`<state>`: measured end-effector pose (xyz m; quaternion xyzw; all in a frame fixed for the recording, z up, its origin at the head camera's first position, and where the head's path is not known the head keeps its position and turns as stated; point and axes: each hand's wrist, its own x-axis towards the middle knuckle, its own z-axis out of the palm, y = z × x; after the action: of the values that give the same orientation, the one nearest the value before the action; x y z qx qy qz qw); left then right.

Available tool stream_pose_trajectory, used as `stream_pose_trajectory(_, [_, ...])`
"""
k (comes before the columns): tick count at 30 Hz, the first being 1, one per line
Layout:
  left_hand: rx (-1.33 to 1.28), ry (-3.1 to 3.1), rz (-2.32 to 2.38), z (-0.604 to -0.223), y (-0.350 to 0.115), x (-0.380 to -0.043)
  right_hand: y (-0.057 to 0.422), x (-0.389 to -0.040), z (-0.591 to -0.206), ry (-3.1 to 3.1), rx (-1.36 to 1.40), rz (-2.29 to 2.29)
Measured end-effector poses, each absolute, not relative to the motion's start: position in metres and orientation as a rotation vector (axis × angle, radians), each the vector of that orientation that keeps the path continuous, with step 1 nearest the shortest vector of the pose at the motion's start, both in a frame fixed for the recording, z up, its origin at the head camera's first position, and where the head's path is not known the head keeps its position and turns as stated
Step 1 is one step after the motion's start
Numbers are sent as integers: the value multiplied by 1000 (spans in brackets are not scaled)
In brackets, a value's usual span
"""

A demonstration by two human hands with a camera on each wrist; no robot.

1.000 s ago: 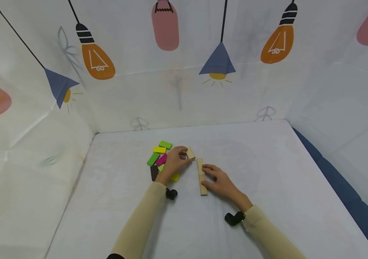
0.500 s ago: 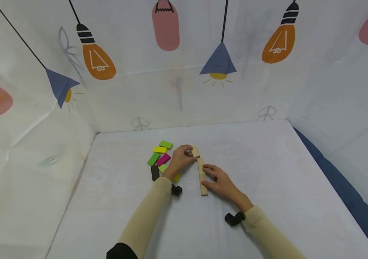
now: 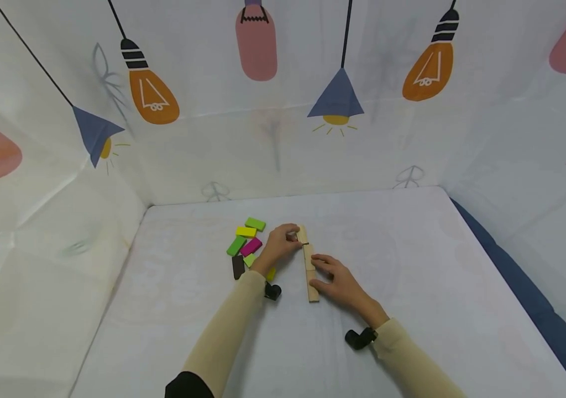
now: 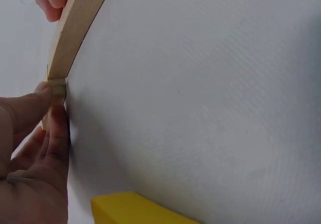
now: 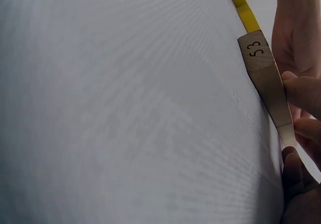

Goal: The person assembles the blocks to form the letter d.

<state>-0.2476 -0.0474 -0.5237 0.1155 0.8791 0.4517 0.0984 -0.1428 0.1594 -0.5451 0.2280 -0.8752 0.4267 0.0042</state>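
My left hand point(image 3: 277, 247) pinches a plain wooden block point(image 3: 302, 232) between thumb and fingers at the far end of a row. In line with it lie two more plain blocks, a middle block point(image 3: 308, 252) and a near block point(image 3: 314, 292). A dark line shows at the joint between the far and middle blocks in the head view. My right hand point(image 3: 339, 282) rests on the table, its thumb and fingertips touching the right side of the row. In the right wrist view, the near block point(image 5: 266, 73) bears the number 53 on its end.
Left of the row lie several coloured blocks: light green point(image 3: 255, 224), yellow point(image 3: 246, 232), green point(image 3: 236, 245), magenta point(image 3: 251, 246) and dark brown point(image 3: 238, 267). Another yellow block point(image 3: 271, 274) is partly hidden by my left wrist. A white table point(image 3: 178, 309) meets printed cloth walls point(image 3: 283, 149).
My left hand has moved right with its wooden block, from apart and slanted to nearly in line at the row's far end. The right hand has stayed in place.
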Motion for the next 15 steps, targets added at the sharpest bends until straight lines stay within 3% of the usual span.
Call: stream_pose_trajectory(15, [387,2619,1271,-520,-40,-250,161,-141,-544,-2744,729,1318])
